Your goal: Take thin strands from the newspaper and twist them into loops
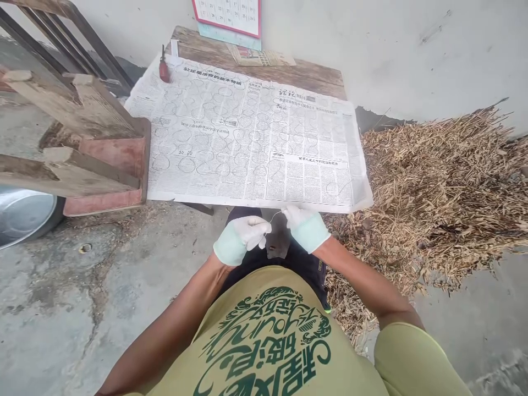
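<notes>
A thin piece of wire (276, 213) arcs between my two gloved hands, just off the table's front edge. My left hand (250, 231), in a white glove with a pale green cuff, pinches one end between thumb and fingers. At the other end my right hand (297, 218), gloved alike, has its fingertips closed on the wire beside the newspaper's edge. Many thin round loops, seemingly of wire, lie in rows over the spread newspaper (309, 181). Near the far left corner of the paper rests a red-handled tool (164, 70) with a dark shank, perhaps a screwdriver.
The newspaper covers most of a wooden table (317, 77) against the wall. A calendar (229, 16) stands at its back. Upturned wooden stools (103, 148) crowd the left side, above a metal basin (27, 214). Dry stalks (445, 192) are heaped on the right.
</notes>
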### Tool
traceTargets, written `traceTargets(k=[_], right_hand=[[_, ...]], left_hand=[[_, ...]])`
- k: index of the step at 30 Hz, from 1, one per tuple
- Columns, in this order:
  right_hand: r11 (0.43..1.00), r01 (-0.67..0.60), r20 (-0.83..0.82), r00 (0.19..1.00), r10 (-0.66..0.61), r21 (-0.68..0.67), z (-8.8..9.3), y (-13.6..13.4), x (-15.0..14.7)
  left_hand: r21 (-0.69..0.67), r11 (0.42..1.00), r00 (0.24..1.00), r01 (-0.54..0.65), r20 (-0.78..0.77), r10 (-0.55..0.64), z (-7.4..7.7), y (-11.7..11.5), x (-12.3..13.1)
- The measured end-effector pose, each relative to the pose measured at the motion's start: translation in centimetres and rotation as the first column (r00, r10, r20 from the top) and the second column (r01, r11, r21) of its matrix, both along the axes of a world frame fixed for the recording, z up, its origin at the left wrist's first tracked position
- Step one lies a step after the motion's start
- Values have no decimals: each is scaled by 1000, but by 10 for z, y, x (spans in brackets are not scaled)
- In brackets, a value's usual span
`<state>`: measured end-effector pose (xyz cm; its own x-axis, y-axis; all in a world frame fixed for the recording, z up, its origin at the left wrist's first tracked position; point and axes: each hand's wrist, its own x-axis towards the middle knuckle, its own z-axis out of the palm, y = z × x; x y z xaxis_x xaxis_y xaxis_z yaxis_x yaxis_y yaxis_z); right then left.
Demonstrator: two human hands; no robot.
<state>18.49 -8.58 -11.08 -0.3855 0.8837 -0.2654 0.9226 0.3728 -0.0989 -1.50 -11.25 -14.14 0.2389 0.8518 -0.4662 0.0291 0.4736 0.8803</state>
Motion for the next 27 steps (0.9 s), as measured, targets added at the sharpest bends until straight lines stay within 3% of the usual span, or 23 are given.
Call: traceTargets(k=[3,7,10,14,19,21,23,25,27], right_hand=[[989,82,-153,983,-100,-120,4,-2,-5],[981,115,-79,989,-128,-156,18,3,4],[991,68,-84,993,-77,-113,40,7,19],[980,-35,-332,943,-33,-195,60,10,26],[887,-77,-526,827,-199,-456,45,18,18],[823,-78,-571,756,-319,-563,34,21,15],[802,-92,-607,706,-365,-590,24,23,14],[847,-142,-639,722,-266,-513,17,23,14],[905,-234,-629,776,-47,-356,12,23,14]], left_hand=[[-60,998,999,-35,27,37,3,1,-1],[-82,996,1000,18,22,-17,3,3,-8],[-72,994,997,80,-15,-81,2,3,-15],[-84,985,987,148,-56,-153,10,1,-14],[-91,985,982,146,-105,-155,23,-1,-6],[-87,989,985,118,-118,-128,23,-1,-6],[-93,991,987,93,-124,-104,19,-1,-8],[-106,991,990,83,-107,-94,11,-1,-11],[-115,989,993,94,-65,-102,3,-2,-13]])
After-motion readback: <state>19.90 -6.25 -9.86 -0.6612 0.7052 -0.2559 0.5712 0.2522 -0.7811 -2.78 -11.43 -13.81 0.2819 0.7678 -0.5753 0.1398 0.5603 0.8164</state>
